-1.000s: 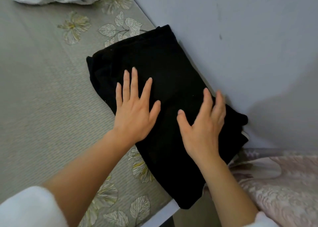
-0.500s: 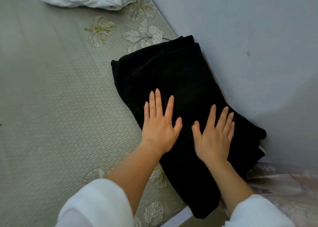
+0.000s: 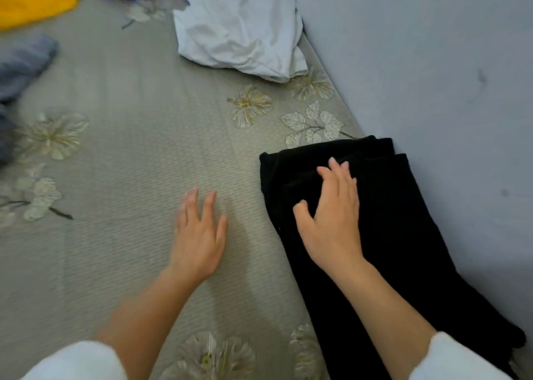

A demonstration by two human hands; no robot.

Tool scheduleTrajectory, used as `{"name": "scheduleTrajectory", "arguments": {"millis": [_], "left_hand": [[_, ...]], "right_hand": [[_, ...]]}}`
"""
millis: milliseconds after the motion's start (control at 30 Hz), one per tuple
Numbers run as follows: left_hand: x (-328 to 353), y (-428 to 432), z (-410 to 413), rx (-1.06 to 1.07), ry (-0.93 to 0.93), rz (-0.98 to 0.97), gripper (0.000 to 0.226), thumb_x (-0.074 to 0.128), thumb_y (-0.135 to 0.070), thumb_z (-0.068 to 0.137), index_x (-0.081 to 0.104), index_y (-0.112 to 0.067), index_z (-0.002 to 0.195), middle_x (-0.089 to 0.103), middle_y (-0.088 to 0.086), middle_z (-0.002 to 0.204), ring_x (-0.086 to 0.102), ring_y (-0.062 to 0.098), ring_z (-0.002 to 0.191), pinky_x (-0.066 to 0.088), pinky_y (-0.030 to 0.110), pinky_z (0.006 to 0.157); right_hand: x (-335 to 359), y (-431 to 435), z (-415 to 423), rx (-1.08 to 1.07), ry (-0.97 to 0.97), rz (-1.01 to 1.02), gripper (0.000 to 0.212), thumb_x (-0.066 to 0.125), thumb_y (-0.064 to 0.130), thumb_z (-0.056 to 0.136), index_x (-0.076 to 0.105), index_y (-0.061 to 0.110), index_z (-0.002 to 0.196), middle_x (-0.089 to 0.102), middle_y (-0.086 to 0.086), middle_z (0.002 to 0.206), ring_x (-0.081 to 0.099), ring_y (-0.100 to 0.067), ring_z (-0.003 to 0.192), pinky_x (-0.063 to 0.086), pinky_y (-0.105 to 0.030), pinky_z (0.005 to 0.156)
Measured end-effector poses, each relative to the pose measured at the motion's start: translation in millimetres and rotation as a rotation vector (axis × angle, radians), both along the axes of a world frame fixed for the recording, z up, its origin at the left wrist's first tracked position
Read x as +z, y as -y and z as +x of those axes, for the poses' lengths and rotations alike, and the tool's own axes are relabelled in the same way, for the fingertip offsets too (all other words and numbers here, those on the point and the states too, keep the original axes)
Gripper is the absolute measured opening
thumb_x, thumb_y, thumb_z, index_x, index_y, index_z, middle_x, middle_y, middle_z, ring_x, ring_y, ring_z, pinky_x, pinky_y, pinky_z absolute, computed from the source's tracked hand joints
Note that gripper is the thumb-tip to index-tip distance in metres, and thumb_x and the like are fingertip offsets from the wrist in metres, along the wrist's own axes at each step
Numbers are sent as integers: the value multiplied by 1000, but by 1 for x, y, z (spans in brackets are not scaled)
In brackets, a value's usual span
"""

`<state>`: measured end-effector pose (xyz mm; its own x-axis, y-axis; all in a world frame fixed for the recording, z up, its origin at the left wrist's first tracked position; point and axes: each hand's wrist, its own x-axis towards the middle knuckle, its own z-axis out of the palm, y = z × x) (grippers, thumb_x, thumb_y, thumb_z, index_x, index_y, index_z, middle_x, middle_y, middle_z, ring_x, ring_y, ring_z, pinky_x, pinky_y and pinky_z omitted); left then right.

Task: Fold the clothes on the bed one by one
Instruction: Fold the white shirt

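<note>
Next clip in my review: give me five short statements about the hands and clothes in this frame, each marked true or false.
1. The right hand rests on the black folded garment. True.
2. The left hand grips the white garment. False: it is open over the bed mat, well apart from that garment.
3. The black folded garment lies along the wall. True.
4. The white garment is neatly folded. False: it lies crumpled near the wall.
5. A yellow item shows at the top left of the view. True.
</note>
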<state>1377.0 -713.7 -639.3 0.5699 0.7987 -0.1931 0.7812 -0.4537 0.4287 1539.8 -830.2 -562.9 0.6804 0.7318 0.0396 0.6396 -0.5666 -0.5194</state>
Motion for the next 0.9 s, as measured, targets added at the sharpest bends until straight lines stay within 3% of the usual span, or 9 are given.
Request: {"name": "scheduleTrajectory", "arguments": {"millis": [167, 300, 467, 667, 767, 833, 900], "left_hand": [[-21, -76, 7, 163, -24, -29, 56, 30, -37, 101, 15, -18, 152, -3, 14, 159, -7, 27, 147, -2, 41, 118], [-41, -117, 19, 156, -57, 22, 56, 27, -40, 101, 12, -22, 152, -6, 10, 160, -9, 23, 147, -4, 40, 118], [-52, -124, 21, 172, -29, 112, 66, 22, -50, 91, 20, -24, 151, 5, 7, 161, -1, 18, 147, -4, 33, 117], [-55, -128, 23, 186, -37, 111, 64, 29, -49, 87, 35, -21, 145, 18, 11, 158, 11, 23, 146, 8, 39, 117], [-58, -130, 22, 192, -53, 126, 63, 32, -47, 87, 38, -21, 143, 22, 11, 156, 14, 24, 145, 14, 41, 115], [-60, -131, 22, 192, -56, 134, 62, 33, -46, 86, 39, -21, 143, 23, 11, 156, 16, 24, 144, 16, 43, 114], [-60, -131, 23, 195, -55, 123, 63, 31, -47, 87, 36, -22, 144, 21, 10, 157, 13, 23, 144, 14, 42, 114]], "right_hand": [[-17, -78, 9, 311, 74, -117, 59, 52, 18, 89, 32, 3, 143, 21, -13, 156, 4, -25, 148, -3, -31, 120], [-37, -130, 41, 393, 120, -283, 60, 49, 21, 91, 25, 6, 145, 16, -11, 157, 2, -23, 148, -1, -32, 121], [-51, -193, 104, 270, 181, -365, 67, 51, 24, 90, 22, 8, 147, 17, -10, 157, 12, -25, 146, 12, -41, 118], [-58, -266, 164, -50, 214, -298, 77, 60, 29, 87, 17, 12, 149, 10, -9, 158, 17, -29, 143, 20, -50, 112], [-65, -291, 178, -3, 264, -399, 55, 56, 32, 89, 38, 18, 139, 8, -9, 159, 9, -30, 146, 16, -51, 112], [-74, -299, 180, 92, 323, -460, 39, 48, 27, 93, 49, 16, 131, 17, -11, 157, 7, -30, 146, 14, -51, 112], [-82, -304, 168, 175, 289, -421, 31, 41, 22, 94, 54, 9, 119, 41, -19, 139, 32, -35, 135, 27, -47, 106]]}}
